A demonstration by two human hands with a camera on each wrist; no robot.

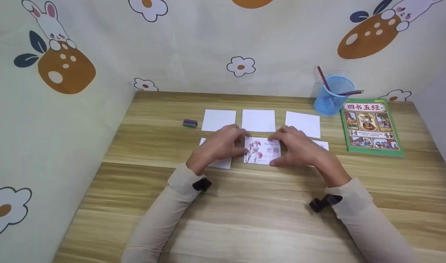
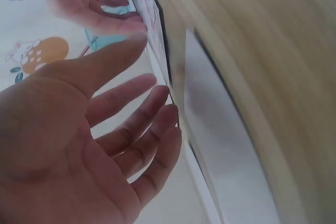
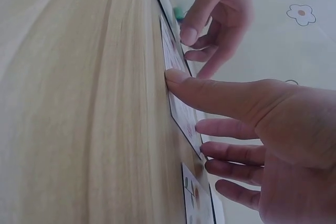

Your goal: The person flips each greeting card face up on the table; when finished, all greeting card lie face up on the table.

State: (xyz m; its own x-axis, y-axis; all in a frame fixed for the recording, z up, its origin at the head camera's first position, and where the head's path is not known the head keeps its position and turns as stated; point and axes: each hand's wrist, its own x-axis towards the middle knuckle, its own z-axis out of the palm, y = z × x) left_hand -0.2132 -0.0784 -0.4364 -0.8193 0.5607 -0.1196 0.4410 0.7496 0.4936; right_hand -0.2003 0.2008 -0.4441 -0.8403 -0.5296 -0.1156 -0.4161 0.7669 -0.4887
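Note:
A flat card [image 1: 257, 157] printed with pink flowers and Chinese characters lies on the table between both hands. My right hand [image 1: 299, 149] touches its right side, the thumb on the near corner and relaxed fingers by the far corner; in the right wrist view the thumb rests on the card [image 3: 181, 106]. At the left edge, my left hand [image 1: 223, 144] has its fingertips beside the card, loosely bent in the left wrist view. Beneath that hand lies a white card [image 1: 223, 163], partly covered. Another printed card [image 1: 322, 145] is mostly hidden behind the right hand.
Farther back lie three blank white cards, left [image 1: 218, 120], middle [image 1: 258, 120] and right [image 1: 304, 123]. A small dark block [image 1: 190, 123] sits left of them. A blue pencil cup [image 1: 327, 104] and a green-edged book [image 1: 372, 128] stand at the right, near the patterned wall cloth [image 1: 193, 47].

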